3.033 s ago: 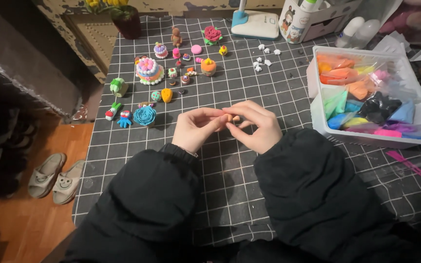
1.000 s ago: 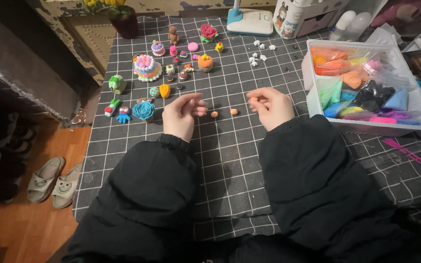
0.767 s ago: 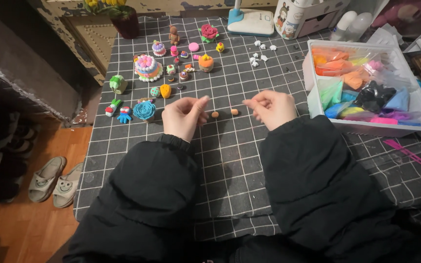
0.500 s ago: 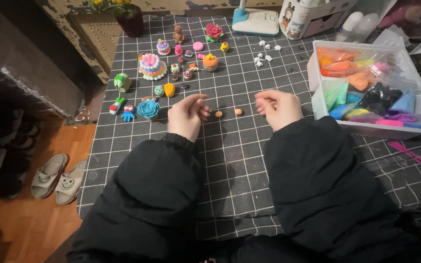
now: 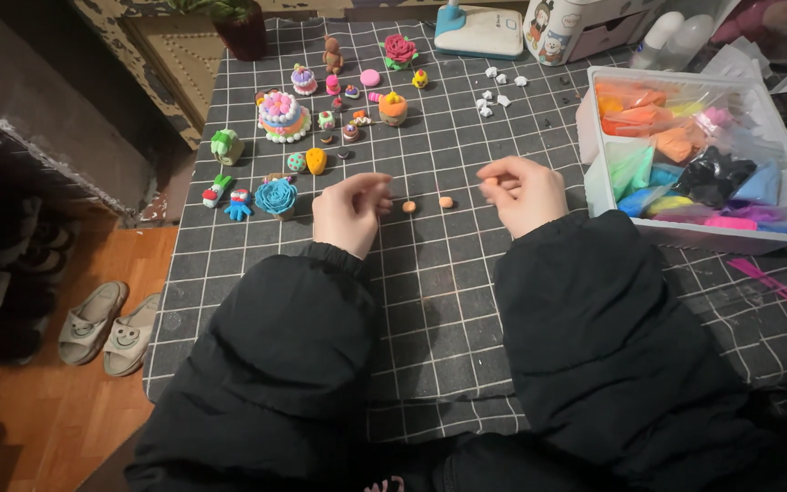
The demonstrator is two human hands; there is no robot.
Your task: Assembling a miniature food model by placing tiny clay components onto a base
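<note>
head view: two orange clay balls [image 5: 409, 207] [image 5: 445, 201] are laid on the mat [image 5: 430, 301] btwn the hands. left hand [image 5: 348, 211] curled, nothing seen held. right hand [image 5: 523, 191] pinches an orange bit. many clay figures [image 5: 282, 114] finished; clay tray [image 5: 594, 173] well stocked.

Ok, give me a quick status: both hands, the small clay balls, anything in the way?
Left hand and right hand curled, hovering over the grid mat. Two small orange clay balls lie loose between them. Right fingertips may pinch clay; unclear. Nothing between.
</note>
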